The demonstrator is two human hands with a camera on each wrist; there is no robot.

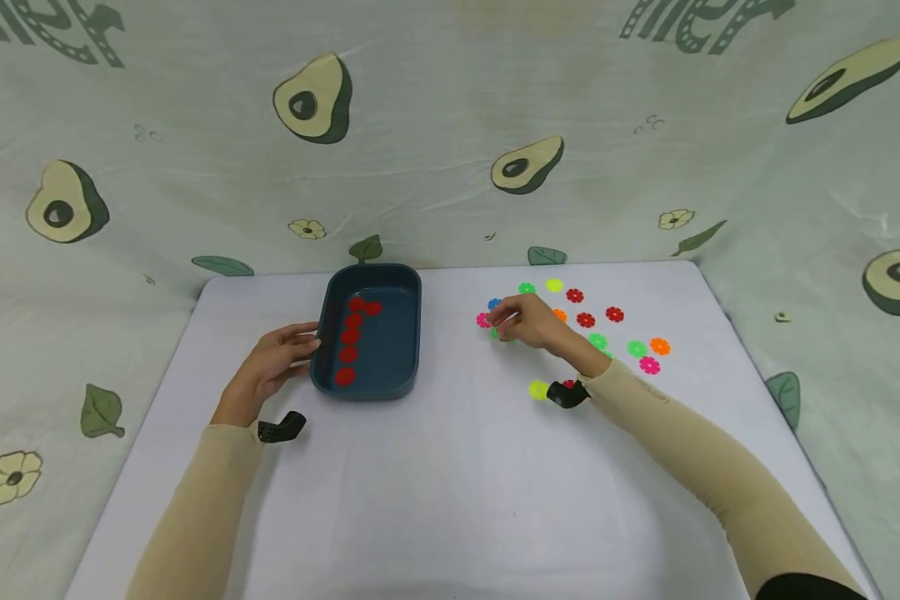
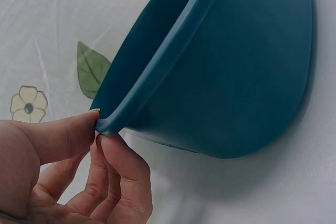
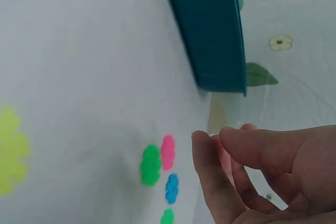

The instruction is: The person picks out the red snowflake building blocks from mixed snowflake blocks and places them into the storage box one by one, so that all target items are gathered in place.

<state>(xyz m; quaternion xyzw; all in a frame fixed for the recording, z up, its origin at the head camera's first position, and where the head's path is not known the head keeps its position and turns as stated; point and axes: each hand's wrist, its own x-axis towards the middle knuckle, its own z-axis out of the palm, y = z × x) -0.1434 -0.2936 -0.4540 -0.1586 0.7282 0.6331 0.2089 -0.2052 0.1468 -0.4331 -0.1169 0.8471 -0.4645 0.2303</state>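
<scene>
A dark teal rectangular basin (image 1: 390,354) stands left of the middle, with several red discs (image 1: 349,337) on its floor. At its left side is my left hand (image 1: 265,367); the left wrist view shows thumb and forefinger pinching the basin's rim (image 2: 157,64). My right hand (image 1: 528,322) hovers over flower-shaped pieces at the right, its fingers loosely bent and nothing visible between them. In the right wrist view, thumb and fingertips are close above a green piece (image 3: 150,165), a pink piece (image 3: 168,152) and a blue piece (image 3: 172,188).
Loose red pieces (image 1: 586,320), green pieces (image 1: 637,349), an orange piece (image 1: 660,346) and a yellow piece (image 1: 538,390) lie about the right forearm. The white table (image 1: 420,483) ends at a patterned cloth (image 1: 435,167) behind. Each wrist carries a black camera mount (image 1: 283,427).
</scene>
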